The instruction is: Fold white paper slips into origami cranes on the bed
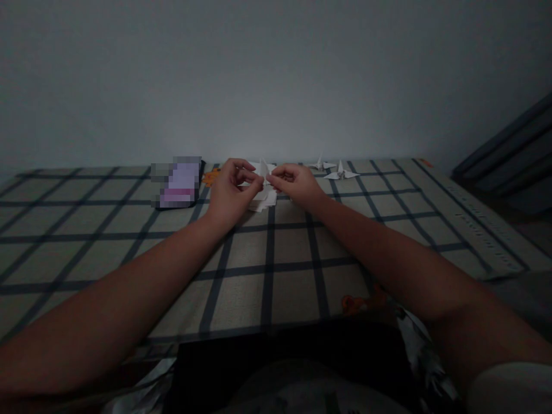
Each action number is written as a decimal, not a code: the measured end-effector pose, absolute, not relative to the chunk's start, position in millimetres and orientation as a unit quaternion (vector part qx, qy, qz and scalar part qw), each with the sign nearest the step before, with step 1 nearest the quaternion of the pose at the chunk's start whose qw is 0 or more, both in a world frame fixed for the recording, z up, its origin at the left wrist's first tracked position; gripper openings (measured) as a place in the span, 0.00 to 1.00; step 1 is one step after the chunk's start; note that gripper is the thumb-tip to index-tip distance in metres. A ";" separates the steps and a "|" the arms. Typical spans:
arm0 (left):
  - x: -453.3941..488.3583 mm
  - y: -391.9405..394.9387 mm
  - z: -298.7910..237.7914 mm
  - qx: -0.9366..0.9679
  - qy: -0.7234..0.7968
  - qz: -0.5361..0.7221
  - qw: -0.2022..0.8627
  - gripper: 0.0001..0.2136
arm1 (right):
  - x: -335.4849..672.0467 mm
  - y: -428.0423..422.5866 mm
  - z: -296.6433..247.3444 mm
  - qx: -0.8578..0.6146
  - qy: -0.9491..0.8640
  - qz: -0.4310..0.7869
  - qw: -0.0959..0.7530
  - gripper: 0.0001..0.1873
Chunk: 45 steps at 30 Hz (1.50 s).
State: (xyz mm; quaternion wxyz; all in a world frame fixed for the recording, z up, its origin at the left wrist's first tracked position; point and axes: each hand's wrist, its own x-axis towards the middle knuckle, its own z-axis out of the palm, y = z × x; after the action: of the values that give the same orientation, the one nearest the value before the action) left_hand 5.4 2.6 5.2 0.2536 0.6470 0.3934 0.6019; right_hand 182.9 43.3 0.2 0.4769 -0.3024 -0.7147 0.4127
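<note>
Your left hand (230, 187) and right hand (295, 181) both pinch the folded white paper (264, 169) between them, just above the paper stack (264, 202) on the checked bed (276, 259); 2 paper cranes (340, 172) sit near your right hand.

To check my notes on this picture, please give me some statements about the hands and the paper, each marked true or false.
The left hand and the right hand pinch one white paper piece. True.
Two paper cranes lie on the checked cloth, right of the hands. True.
The cloth is plain red. False: it is pale with dark lines.
The left hand lies flat and empty. False: its fingers hold the paper piece.
</note>
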 end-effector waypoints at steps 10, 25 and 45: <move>5.1 -5.4 9.5 0.658 0.422 0.556 0.284 0.15 | 184.0 34.7 6.0 -0.310 -0.753 0.341 0.469 0.11; 10.2 -14.2 5.5 0.668 0.432 0.543 0.270 0.12 | 189.9 32.0 15.0 -0.338 -0.795 0.156 0.480 0.08; 7.1 -0.2 6.6 0.602 0.423 0.616 0.282 0.22 | 190.1 30.3 15.0 -0.325 -0.767 0.194 0.519 0.07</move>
State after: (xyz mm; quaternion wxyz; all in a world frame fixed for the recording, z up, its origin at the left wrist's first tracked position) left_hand 7.1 -0.2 6.6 0.2817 0.6022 0.4228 0.6157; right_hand 190.1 30.3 15.0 0.5189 -0.3245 -0.7666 0.1940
